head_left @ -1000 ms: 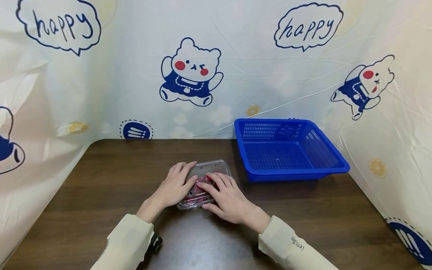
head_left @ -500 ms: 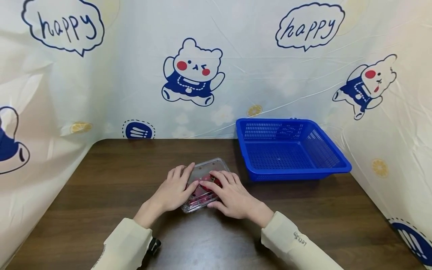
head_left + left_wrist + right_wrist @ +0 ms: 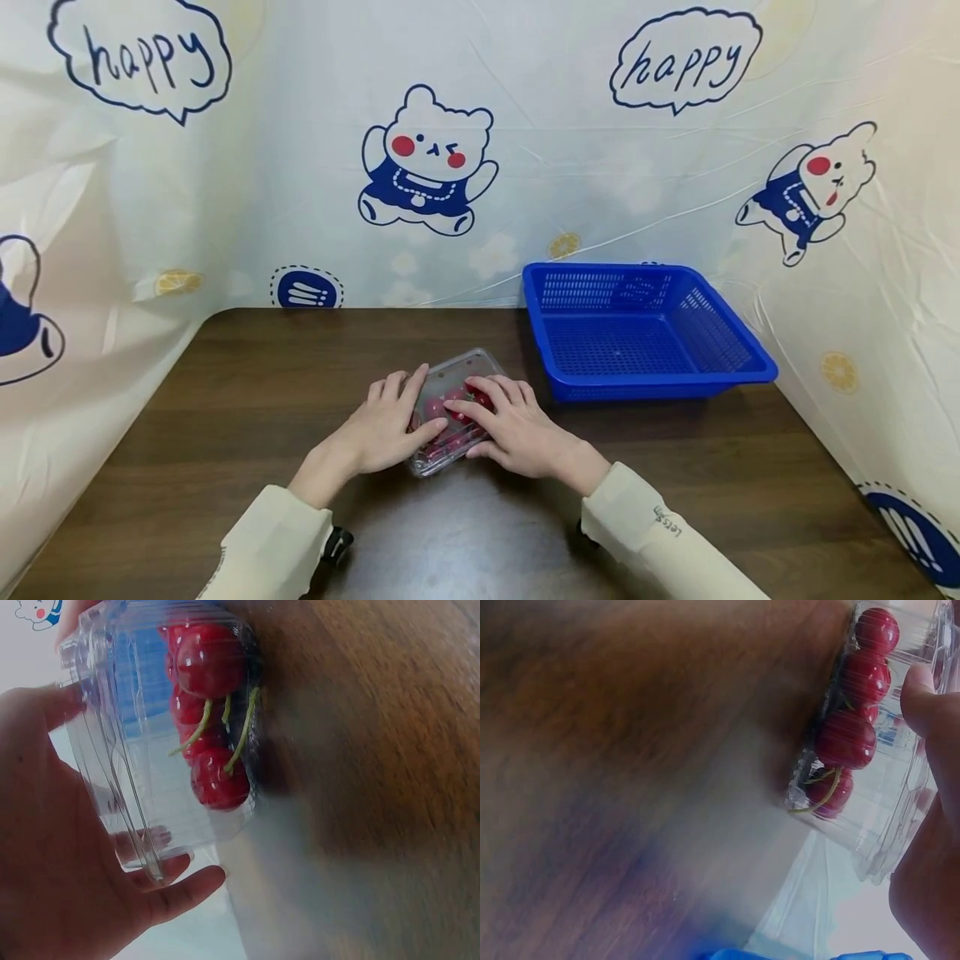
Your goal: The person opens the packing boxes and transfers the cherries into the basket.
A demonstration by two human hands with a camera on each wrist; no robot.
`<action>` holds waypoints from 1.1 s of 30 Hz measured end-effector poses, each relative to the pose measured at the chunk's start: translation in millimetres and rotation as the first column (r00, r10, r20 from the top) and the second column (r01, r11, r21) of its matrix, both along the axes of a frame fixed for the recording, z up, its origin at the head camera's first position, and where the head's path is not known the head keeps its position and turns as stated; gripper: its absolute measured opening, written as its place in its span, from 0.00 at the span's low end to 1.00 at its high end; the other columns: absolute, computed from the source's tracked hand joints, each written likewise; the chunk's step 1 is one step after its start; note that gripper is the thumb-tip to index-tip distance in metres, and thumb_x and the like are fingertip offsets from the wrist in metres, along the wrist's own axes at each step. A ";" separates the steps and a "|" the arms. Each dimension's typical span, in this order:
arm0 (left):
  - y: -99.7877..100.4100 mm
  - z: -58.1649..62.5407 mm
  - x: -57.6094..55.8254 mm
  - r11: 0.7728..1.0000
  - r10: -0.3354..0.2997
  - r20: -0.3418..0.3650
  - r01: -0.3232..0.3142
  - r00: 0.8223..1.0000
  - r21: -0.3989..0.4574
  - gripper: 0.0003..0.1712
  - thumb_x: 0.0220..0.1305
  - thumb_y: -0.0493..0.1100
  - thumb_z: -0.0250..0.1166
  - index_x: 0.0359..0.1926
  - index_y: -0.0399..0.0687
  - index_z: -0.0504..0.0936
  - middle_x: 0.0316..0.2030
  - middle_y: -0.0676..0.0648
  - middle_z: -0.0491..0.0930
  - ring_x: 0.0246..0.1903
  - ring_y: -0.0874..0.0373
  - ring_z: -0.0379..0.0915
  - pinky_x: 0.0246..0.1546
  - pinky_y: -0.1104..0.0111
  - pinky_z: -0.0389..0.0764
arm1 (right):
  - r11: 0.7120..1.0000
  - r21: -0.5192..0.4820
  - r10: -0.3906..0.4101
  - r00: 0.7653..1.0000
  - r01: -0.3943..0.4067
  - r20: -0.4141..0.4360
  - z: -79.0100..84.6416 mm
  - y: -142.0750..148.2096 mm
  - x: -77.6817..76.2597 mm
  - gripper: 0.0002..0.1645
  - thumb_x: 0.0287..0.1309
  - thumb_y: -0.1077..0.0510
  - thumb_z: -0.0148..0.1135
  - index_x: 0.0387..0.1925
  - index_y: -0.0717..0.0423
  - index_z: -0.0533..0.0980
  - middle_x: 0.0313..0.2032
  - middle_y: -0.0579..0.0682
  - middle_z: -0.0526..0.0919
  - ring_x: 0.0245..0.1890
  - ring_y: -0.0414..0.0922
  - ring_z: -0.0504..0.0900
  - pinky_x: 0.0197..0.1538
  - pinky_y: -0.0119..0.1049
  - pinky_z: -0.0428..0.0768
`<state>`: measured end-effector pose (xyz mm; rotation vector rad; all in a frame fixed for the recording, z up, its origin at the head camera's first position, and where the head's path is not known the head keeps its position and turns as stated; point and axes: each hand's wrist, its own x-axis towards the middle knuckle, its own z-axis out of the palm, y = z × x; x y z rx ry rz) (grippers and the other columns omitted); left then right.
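Touching the box: both your hands, left hand [image 3: 378, 429] on its left part, right hand [image 3: 525, 433] on its right.
Left fingers: spread wide and laid along the left edge, with your thumb lying across the lid; at your left wrist, some fingers reach down past the rim beside the wall.
Right fingers: spread and loosely bent over the top, your thumb set against the near side.
Clear plastic box [image 3: 459, 371]: near the middle of the table [image 3: 247, 417], turned at a slant, its lid on; whether the rim is snapped tight you cannot tell.
Cherries [image 3: 210, 660]: red and glossy, along the bottom of the box, with space above them under the lid; your wrist views show green stems [image 3: 241, 733] on some.
Blue basket [image 3: 652, 383]: on the table behind and to the right of your right hand, apart from the box, its sides and bottom full of small holes.
Sleeves [image 3: 273, 542]: pale cream on both your arms, the right one with dark lettering.
Backdrop [image 3: 570, 150]: a pale sheet with cartoon bears [image 3: 427, 158] and the word "happy".
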<state>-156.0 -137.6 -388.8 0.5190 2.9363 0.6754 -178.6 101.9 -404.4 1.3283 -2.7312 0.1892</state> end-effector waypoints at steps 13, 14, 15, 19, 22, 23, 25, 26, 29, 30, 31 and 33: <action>3.3 -6.2 8.1 0.999 0.033 -0.026 -0.033 0.999 0.000 0.58 0.58 0.77 0.48 0.76 0.44 0.46 0.70 0.29 0.54 0.66 0.31 0.50 0.57 0.38 0.70 | 0.999 -0.034 0.016 1.000 -0.016 -0.008 0.4 9.7 -1.7 0.37 0.62 0.40 0.55 0.71 0.32 0.57 0.71 0.55 0.55 0.69 0.59 0.52 0.60 0.63 0.58; 4.2 -7.3 8.9 0.999 0.038 -0.047 -0.038 0.998 -0.005 0.58 0.58 0.77 0.47 0.75 0.43 0.46 0.69 0.29 0.55 0.65 0.30 0.52 0.56 0.39 0.71 | 0.999 -0.034 0.017 1.000 -0.017 -0.009 0.4 10.1 -2.3 0.37 0.62 0.40 0.55 0.71 0.32 0.57 0.71 0.55 0.55 0.69 0.59 0.52 0.60 0.63 0.58; 5.3 -8.3 9.7 0.999 0.046 -0.066 -0.046 0.997 -0.012 0.57 0.59 0.77 0.47 0.75 0.42 0.47 0.68 0.29 0.57 0.64 0.30 0.53 0.55 0.39 0.71 | 0.999 -0.035 0.018 1.000 -0.018 -0.009 0.7 10.4 -2.7 0.37 0.62 0.40 0.55 0.71 0.31 0.57 0.71 0.55 0.55 0.68 0.60 0.52 0.59 0.63 0.58; 11.3 -9.4 13.0 0.995 0.079 -0.130 -0.085 0.988 -0.047 0.57 0.60 0.76 0.47 0.74 0.38 0.50 0.66 0.28 0.61 0.60 0.28 0.59 0.54 0.41 0.74 | 1.000 -0.017 0.008 1.000 -0.008 0.017 3.9 11.7 -3.7 0.37 0.63 0.40 0.54 0.72 0.30 0.56 0.73 0.55 0.54 0.69 0.59 0.51 0.59 0.63 0.58; 16.0 -7.7 15.6 0.991 0.104 -0.140 -0.114 0.985 -0.066 0.57 0.60 0.75 0.47 0.73 0.36 0.51 0.65 0.27 0.62 0.60 0.28 0.60 0.54 0.42 0.74 | 0.999 -0.031 0.008 0.996 -0.006 0.092 8.2 12.4 -2.6 0.38 0.63 0.40 0.55 0.72 0.31 0.55 0.74 0.55 0.52 0.71 0.58 0.48 0.60 0.64 0.58; 17.6 -7.5 16.2 0.990 0.110 -0.139 -0.121 0.984 -0.071 0.57 0.61 0.75 0.47 0.73 0.36 0.51 0.65 0.27 0.62 0.60 0.28 0.60 0.55 0.42 0.74 | 0.999 -0.044 0.009 0.993 -0.004 0.117 9.5 12.6 -2.0 0.39 0.62 0.40 0.56 0.72 0.31 0.56 0.75 0.55 0.51 0.71 0.58 0.47 0.60 0.65 0.58; 20.1 -7.2 17.5 0.989 0.122 -0.134 -0.132 0.983 -0.070 0.56 0.61 0.74 0.48 0.73 0.36 0.50 0.65 0.27 0.62 0.60 0.28 0.59 0.56 0.40 0.71 | 0.997 -0.072 0.009 0.987 0.003 0.162 11.9 12.3 -0.6 0.40 0.60 0.40 0.59 0.72 0.32 0.57 0.75 0.55 0.50 0.72 0.58 0.46 0.61 0.66 0.59; 20.9 -7.3 17.9 0.988 0.129 -0.132 -0.138 0.983 -0.067 0.56 0.61 0.74 0.49 0.73 0.36 0.50 0.65 0.27 0.61 0.61 0.28 0.58 0.57 0.39 0.70 | 0.996 -0.086 0.009 0.985 0.006 0.174 12.5 11.9 -0.1 0.41 0.59 0.41 0.60 0.72 0.33 0.58 0.75 0.56 0.50 0.72 0.58 0.46 0.60 0.66 0.59; 21.1 -8.9 18.2 0.990 0.129 -0.137 -0.136 0.982 -0.041 0.56 0.61 0.73 0.50 0.73 0.35 0.49 0.66 0.27 0.60 0.63 0.29 0.55 0.60 0.36 0.63 | 0.994 -0.109 -0.004 0.984 0.024 0.176 13.2 9.9 0.9 0.42 0.55 0.43 0.63 0.71 0.33 0.60 0.75 0.56 0.51 0.72 0.58 0.46 0.61 0.64 0.59; 20.3 -9.3 18.1 0.992 0.120 -0.139 -0.125 0.983 -0.031 0.56 0.61 0.73 0.50 0.73 0.35 0.49 0.67 0.27 0.58 0.65 0.30 0.53 0.61 0.36 0.60 | 0.993 -0.114 -0.010 0.984 0.030 0.175 13.1 9.1 1.1 0.42 0.54 0.43 0.64 0.71 0.33 0.61 0.75 0.56 0.51 0.71 0.58 0.47 0.61 0.64 0.59; 19.0 -9.7 17.7 0.994 0.108 -0.139 -0.111 0.984 -0.018 0.57 0.61 0.73 0.49 0.73 0.34 0.49 0.68 0.27 0.56 0.66 0.31 0.51 0.63 0.35 0.58 | 0.992 -0.117 -0.015 0.985 0.035 0.174 12.8 8.4 1.1 0.43 0.53 0.44 0.65 0.70 0.33 0.61 0.75 0.56 0.51 0.71 0.58 0.47 0.61 0.63 0.59; 14.7 -10.7 17.1 0.997 0.076 -0.130 -0.075 0.989 0.013 0.57 0.61 0.73 0.49 0.73 0.34 0.48 0.71 0.29 0.52 0.70 0.34 0.45 0.66 0.36 0.54 | 0.991 -0.123 -0.024 0.985 0.045 0.172 12.4 7.2 1.4 0.43 0.51 0.45 0.66 0.70 0.34 0.62 0.75 0.57 0.52 0.71 0.59 0.48 0.62 0.63 0.58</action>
